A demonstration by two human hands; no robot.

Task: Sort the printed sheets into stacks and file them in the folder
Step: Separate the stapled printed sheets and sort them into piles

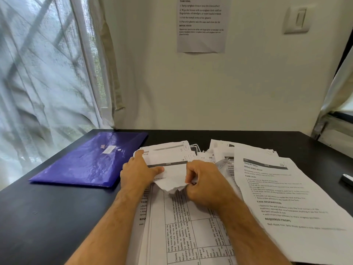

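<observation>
A loose pile of printed sheets (282,190) covers the middle and right of the black table (47,217). On top of the pile lies a torn piece of printed paper (170,175) with a ragged lower edge. My left hand (137,171) holds its left side, thumb on top. My right hand (202,180) pinches its right edge with curled fingers. A sheet with a printed table (187,232) lies under my forearms. The shiny blue folder (89,161) lies flat and shut at the left of the table, apart from the pile.
A white object (346,178) lies at the table's right edge. A printed notice (201,23) hangs on the wall behind, beside a light switch (297,20). A sheer curtain (47,73) covers the window at the left.
</observation>
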